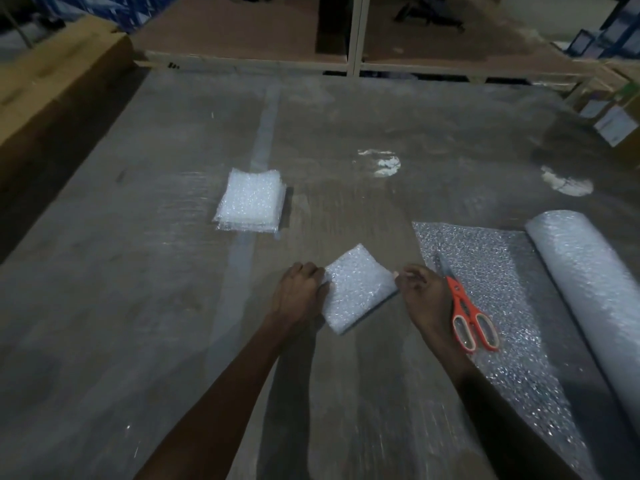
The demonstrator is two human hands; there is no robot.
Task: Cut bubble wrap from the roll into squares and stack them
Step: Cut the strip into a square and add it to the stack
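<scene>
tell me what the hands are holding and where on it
Both hold the small bubble wrap piece by opposite edges: the left hand grips its left edge, the right hand pinches its right edge. The scissors lie unheld.

Two bare forearms and hands, seen from above

No sleeves, gloves, rings or watch are seen on the left hand [298, 293] or the right hand [425, 295]; both forearms are uncovered throughout.

Single head-worn wide-angle view, looking forward and steeply down over both forearms onto the desk [138, 306]; hands close at lower centre, shelving [353, 36] far at top edge.
</scene>
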